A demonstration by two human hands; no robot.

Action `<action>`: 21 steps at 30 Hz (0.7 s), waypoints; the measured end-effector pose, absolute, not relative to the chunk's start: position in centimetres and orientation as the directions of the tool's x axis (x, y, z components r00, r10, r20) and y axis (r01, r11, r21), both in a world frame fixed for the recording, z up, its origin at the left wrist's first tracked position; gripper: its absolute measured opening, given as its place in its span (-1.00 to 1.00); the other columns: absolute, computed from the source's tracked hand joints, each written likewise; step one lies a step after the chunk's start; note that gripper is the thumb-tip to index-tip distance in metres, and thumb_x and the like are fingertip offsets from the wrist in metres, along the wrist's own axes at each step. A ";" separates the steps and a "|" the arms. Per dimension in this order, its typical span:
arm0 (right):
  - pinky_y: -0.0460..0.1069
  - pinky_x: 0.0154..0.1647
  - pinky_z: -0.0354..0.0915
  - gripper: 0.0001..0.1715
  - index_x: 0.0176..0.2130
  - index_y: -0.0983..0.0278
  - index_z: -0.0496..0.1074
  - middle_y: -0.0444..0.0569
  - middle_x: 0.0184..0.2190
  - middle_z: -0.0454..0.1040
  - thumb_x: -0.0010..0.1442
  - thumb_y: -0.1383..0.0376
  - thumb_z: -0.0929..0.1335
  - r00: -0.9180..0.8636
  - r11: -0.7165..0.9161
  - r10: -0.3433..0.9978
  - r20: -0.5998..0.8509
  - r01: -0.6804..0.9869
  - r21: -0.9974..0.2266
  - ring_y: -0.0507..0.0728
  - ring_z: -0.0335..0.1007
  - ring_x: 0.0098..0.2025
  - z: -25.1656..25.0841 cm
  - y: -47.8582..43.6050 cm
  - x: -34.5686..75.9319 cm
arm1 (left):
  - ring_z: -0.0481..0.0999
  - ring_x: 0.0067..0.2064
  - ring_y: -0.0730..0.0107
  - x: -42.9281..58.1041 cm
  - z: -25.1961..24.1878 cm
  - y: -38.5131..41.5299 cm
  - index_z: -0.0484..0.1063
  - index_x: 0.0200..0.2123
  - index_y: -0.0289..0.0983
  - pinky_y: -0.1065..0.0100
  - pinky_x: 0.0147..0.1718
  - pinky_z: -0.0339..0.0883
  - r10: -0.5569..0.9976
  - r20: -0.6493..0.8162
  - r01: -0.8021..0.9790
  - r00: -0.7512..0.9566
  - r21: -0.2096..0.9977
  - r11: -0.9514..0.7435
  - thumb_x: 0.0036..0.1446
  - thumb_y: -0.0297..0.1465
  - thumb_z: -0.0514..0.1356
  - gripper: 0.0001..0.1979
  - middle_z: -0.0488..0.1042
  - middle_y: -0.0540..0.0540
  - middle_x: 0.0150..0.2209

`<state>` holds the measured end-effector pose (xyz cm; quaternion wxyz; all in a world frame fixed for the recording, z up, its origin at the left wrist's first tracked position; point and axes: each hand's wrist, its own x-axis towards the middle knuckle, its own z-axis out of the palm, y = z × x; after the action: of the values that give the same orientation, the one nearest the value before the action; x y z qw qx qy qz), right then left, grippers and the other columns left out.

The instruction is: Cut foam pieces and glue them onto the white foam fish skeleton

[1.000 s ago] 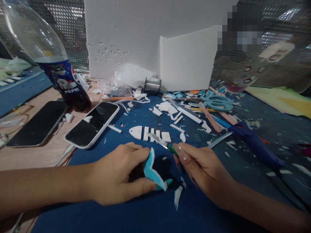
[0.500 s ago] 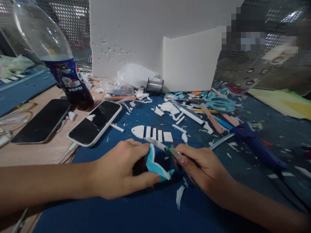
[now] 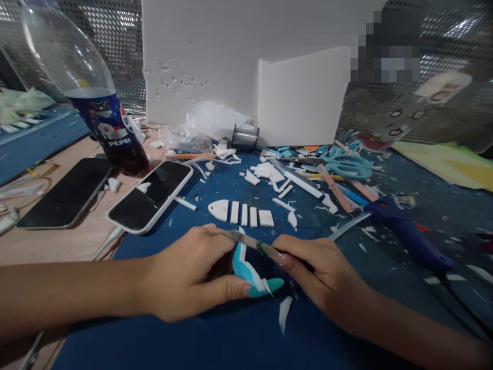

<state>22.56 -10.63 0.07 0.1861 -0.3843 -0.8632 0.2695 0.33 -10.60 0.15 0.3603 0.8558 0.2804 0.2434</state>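
Observation:
My left hand is closed on a small blue-and-white foam piece, holding it on edge on the blue cutting mat. My right hand grips a craft knife. Its blade lies across the top of the foam piece and points left over my left fingers. Just beyond the hands lies a row of white foam pieces shaped like a fish skeleton. A white offcut lies on the mat below the hands.
Two phones and a Pepsi bottle sit at the left. White foam boards stand at the back. Blue scissors, a blue glue gun, pencils and foam scraps lie at the right.
The knife blade has swung down and left, from above the foam piece to lying across its top edge. My left hand has kept hold of the piece.

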 end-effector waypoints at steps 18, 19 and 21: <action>-0.15 -0.63 -0.02 -0.66 -0.52 0.27 0.19 -0.24 -0.67 0.09 0.28 0.30 0.14 -0.618 0.575 0.770 0.161 0.561 -0.596 -0.08 0.02 -0.65 0.1 -10.7 22.3 | 0.18 -0.57 0.55 0.5 0.2 -10.5 0.29 -0.48 -0.35 0.50 -0.61 0.09 0.685 0.204 0.290 0.699 0.795 -0.533 0.16 -0.18 0.03 -0.65 0.30 -0.04 -0.52; -0.15 -0.64 -0.02 -0.66 -0.52 0.27 0.19 -0.25 -0.68 0.08 0.28 0.29 0.14 -0.618 0.572 0.770 0.156 0.561 -0.598 -0.08 0.01 -0.66 0.1 -10.7 22.3 | 0.18 -0.56 0.54 0.5 0.2 -10.5 0.29 -0.48 -0.35 0.50 -0.61 0.09 0.683 0.203 0.285 0.702 0.798 -0.530 0.15 -0.17 0.03 -0.65 0.30 -0.04 -0.52; -0.15 -0.64 -0.04 -0.65 -0.53 0.26 0.17 -0.25 -0.68 0.05 0.28 0.28 0.15 -0.619 0.569 0.771 0.152 0.559 -0.603 -0.08 -0.01 -0.66 0.0 -10.7 22.4 | 0.19 -0.56 0.54 0.5 0.3 -10.5 0.30 -0.48 -0.35 0.50 -0.62 0.09 0.683 0.199 0.280 0.703 0.805 -0.523 0.15 -0.17 0.03 -0.64 0.31 -0.04 -0.52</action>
<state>22.43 -10.72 -0.02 0.2042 -0.3858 -0.8617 0.2586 0.50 -10.53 0.27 0.3941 0.8345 0.2883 0.2554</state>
